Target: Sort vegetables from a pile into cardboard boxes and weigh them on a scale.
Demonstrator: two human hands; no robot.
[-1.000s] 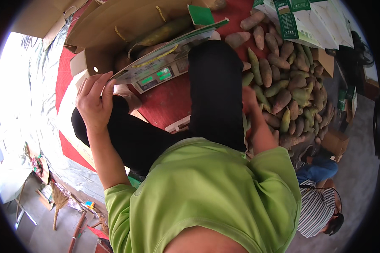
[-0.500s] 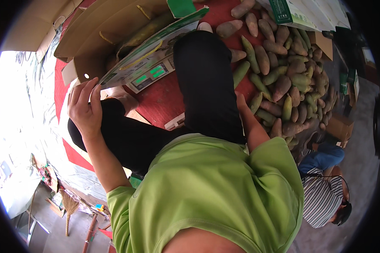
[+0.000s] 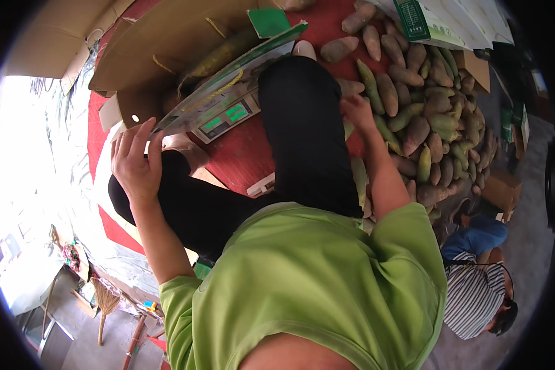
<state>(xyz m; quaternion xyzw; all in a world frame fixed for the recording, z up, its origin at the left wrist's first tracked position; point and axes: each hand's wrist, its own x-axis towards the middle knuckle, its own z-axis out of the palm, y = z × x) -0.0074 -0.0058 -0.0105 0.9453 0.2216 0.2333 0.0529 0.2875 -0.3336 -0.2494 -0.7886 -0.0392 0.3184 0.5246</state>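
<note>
My left hand (image 3: 135,163) is at the near left corner of an open cardboard carton (image 3: 148,52), its fingers and thumb closed on the edge of the printed front flap (image 3: 228,83). The carton has yellow cord handles, and a long greenish vegetable (image 3: 219,55) lies inside. Below the flap stands a scale with lit green displays (image 3: 225,119). My right hand (image 3: 356,112) is beside my right knee, fingers loosely bent and apart, with nothing visible in them. Nearest to it is a brownish-pink root vegetable (image 3: 350,87), at the edge of a heap of green and brownish roots (image 3: 438,120).
A red mat (image 3: 240,163) lies under the scale and roots. White-and-green cartons (image 3: 441,24) stand at the far right. A person in a striped shirt (image 3: 475,296) is at the lower right, near a small brown box (image 3: 501,192). A straw broom (image 3: 105,302) lies lower left.
My right hand has come forward from beside my thigh to the near edge of the root heap. My left hand stays on the carton flap. The whole view has shifted slightly.
</note>
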